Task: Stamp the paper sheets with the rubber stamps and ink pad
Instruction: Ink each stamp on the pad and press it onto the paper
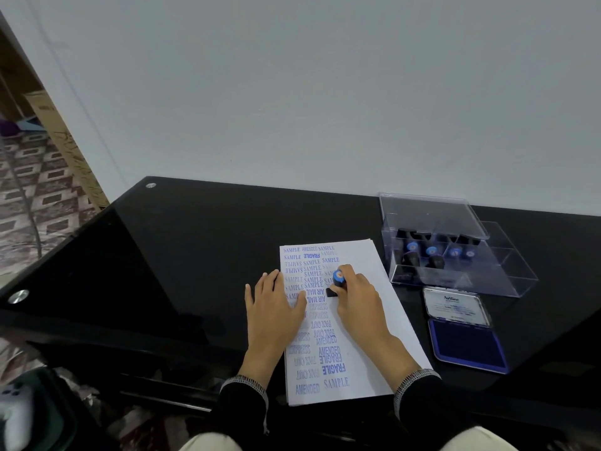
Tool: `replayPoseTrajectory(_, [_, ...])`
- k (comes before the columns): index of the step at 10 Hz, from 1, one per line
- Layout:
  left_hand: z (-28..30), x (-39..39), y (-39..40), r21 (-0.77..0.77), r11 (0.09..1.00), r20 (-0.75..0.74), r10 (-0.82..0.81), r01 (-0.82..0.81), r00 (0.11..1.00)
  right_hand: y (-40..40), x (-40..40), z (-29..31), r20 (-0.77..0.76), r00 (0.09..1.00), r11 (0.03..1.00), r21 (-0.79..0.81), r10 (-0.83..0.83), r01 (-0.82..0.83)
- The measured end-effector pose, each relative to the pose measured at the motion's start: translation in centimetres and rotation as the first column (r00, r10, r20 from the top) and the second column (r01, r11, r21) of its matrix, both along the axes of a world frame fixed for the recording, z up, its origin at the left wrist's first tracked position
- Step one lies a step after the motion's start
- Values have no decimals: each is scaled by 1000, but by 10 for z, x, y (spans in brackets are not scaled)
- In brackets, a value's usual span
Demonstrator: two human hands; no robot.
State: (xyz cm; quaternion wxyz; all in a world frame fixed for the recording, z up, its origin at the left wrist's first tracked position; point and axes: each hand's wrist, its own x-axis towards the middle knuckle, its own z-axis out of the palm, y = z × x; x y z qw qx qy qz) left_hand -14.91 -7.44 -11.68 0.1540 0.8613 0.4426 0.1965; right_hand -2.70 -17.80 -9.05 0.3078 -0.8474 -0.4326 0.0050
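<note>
Blue-capped stamp: a rubber stamp (336,281) with a black body and round blue top, its base pressed on the paper, tilted slightly toward the left.
Right hand: the right hand (357,299) is clenched around the stamp, fingers wrapped over its handle, wrist resting on the sheet.
Left hand: the left hand (276,304) lies flat and released, fingers spread, palm down on the left edge of the paper, gripping nothing.
Paper sheets: a stack of white paper sheets (374,320) lies near the front edge of the desk; its left half is covered in blue imprints reading SAMPLE, AMENDED, FRAGILE, AIR MAIL, EXPRESS, FAX OUT; its right half is blank.
Sleeves: dark cuffs with a pale patterned trim at both wrists.
Ink pad: an open ink pad (466,345) with a blue pad face and raised lid, just right of the paper.
Stamp box: a clear plastic box (507,275) behind the ink pad, lid open, several blue-topped stamps inside.
Desk: a glossy black desk (195,255) against a pale wall.
</note>
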Motion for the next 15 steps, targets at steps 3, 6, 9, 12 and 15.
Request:
replayPoseTrajectory(3, [2,-1,-1,5,1000,6,-5,5,1000,2,-3,-1,-10,1000,1000,9,-29,29])
replayPoseTrajectory(6, [2,0,-1,4,1000,1,-3,3,1000,4,0,-7,-46,998,997,71,-31,34])
replayPoseTrajectory(9, [2,0,-1,-2,1000,12,-3,3,1000,4,-5,-1,-10,999,999,14,-33,33])
replayPoseTrajectory(12, [4,0,0,-9,1000,15,2,-2,1000,5,3,0,-113,994,996,85,-1,10])
replayPoseTrajectory(15, [6,2,1,-13,1000,26,7,-6,1000,-23,37,1,-847,486,714,477,217,513])
